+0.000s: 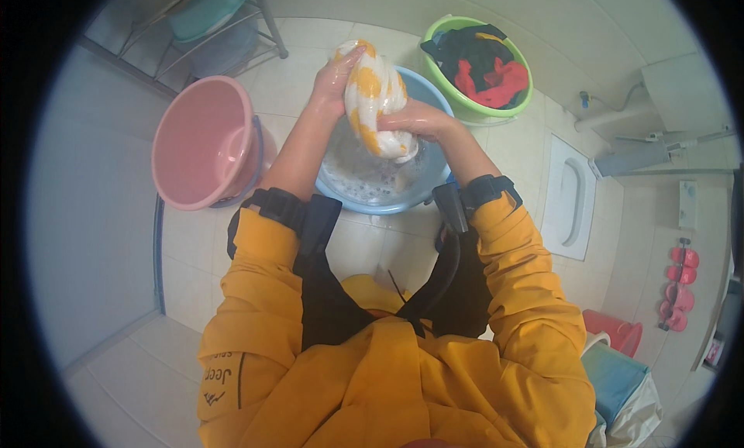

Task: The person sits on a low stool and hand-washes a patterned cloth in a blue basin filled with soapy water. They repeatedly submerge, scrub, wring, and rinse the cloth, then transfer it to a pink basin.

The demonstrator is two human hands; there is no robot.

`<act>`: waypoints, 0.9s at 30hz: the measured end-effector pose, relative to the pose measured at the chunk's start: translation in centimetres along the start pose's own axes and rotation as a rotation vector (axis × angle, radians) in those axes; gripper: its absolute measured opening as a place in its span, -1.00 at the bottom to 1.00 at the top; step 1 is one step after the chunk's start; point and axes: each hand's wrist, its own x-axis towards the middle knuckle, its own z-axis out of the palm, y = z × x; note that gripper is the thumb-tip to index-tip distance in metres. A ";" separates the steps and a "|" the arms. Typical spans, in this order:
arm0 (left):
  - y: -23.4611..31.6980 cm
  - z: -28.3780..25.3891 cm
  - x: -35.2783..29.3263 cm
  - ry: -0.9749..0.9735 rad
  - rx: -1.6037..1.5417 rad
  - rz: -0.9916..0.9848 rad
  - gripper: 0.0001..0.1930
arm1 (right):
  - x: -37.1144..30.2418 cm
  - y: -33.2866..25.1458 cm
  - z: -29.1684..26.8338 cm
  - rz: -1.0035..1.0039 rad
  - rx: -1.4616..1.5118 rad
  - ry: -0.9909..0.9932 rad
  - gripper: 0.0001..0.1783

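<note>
A wet, bunched-up white cloth with yellow-orange patches is held up over a light blue basin. My left hand grips the cloth along its upper left side. Lower down, my right hand clasps it from the right, the thumb lying across its front. Sudsy water with foam and bubbles fills the basin beneath. Whether the cloth is a garment or a towel I cannot tell from its folds.
Left of the basin stands a pink bucket. A green basin at the back right holds dark and red clothes. A metal rack with basins is at the back left. A squat toilet lies to the right.
</note>
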 end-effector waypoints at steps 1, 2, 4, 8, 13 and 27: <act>-0.6 -0.3 0.2 0.054 0.039 0.005 -0.68 | 0.5 -0.1 0.4 -0.037 -0.103 0.029 -0.31; -1.2 -0.6 0.4 0.089 0.074 0.016 -0.68 | 0.8 -0.1 0.8 0.031 -0.293 0.143 -0.29; -2.8 -1.1 0.4 0.224 0.307 0.048 -0.64 | 1.4 0.4 1.7 0.075 -0.628 0.296 -0.24; -4.7 -1.1 -0.1 0.616 0.797 0.167 -0.57 | 1.9 2.2 2.8 0.386 -1.218 0.513 -0.20; -1.2 0.3 -1.8 0.155 0.498 -0.102 -0.20 | 1.1 1.8 2.5 0.319 -1.421 0.720 -0.16; 1.7 4.8 -6.6 -0.256 0.901 0.696 -0.45 | -1.4 0.7 -2.5 0.274 0.112 0.684 -0.41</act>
